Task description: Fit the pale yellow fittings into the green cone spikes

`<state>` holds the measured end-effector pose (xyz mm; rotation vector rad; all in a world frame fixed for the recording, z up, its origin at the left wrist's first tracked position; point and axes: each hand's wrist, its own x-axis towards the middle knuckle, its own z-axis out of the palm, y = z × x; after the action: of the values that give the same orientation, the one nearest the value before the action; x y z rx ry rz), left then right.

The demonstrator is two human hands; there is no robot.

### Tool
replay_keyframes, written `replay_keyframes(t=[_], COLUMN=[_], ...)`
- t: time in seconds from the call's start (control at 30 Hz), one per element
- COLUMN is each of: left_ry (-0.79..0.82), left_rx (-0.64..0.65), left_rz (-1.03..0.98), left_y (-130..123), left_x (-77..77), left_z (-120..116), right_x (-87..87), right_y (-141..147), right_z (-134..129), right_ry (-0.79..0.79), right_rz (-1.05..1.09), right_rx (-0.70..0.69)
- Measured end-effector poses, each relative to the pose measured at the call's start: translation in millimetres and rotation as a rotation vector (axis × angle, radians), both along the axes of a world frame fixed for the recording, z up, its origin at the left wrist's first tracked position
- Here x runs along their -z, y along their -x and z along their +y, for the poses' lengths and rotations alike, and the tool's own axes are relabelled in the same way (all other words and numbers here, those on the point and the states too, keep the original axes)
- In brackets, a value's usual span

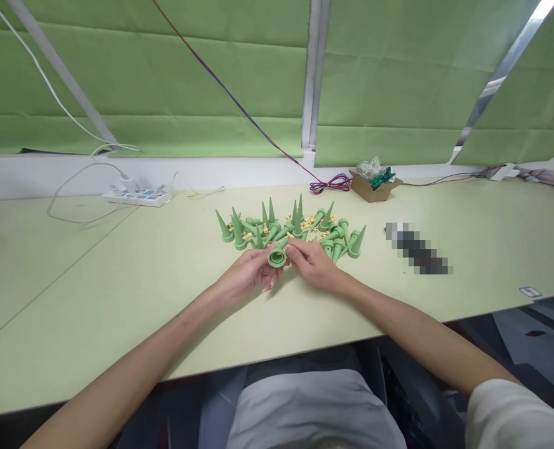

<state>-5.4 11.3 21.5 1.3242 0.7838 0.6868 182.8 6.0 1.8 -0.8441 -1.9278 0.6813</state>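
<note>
A green plastic cone (pixel 277 257) is held between both hands, its round hollow end facing me and its narrow part pointing away. My left hand (pixel 249 273) has its fingers around the left side and underside of the cone. On the other side, my right hand (pixel 312 263) pinches the cone with thumb and fingers. Just beyond the hands lies a pile of similar green cones (pixel 238 234), some upright and some on their sides. Small yellow pieces (pixel 309 222) are scattered among them.
A small cardboard box (pixel 374 190) with plastic wrap and green material stands at the back, beside coiled red and blue wire (pixel 330 183). At the back left is a white power strip (pixel 139 196) with cables. A blurred dark object (pixel 417 249) lies to the right.
</note>
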Motion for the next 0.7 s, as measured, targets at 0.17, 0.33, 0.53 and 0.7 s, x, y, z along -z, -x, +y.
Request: replay_keyframes(t=[0.17, 0.33, 0.53, 0.7], left_ry=[-0.228, -0.492, -0.824, -0.924], left_rx=[-0.011, -0.109, -0.191, -0.247], left_rz=[0.150, 0.318, 0.358, 0.390], left_y=[3.5, 3.2, 1.9, 1.7], left_x=[-0.4, -3.2, 0.2, 4.8], left_z=[0.3, -5.5, -5.4, -1.8], right_x=[3.9, 4.3, 4.6, 3.2], right_y=[-0.4, -0.5, 0.1, 1.3], right_z=[2.6, 3.2, 2.4, 2.1], right_ry=[-0.023, -0.040, -0.015, -0.020], right_rz=[-0.019, -0.060, -0.061, -0.038], right_rx=[0.017, 0.034, 0.080, 0.119])
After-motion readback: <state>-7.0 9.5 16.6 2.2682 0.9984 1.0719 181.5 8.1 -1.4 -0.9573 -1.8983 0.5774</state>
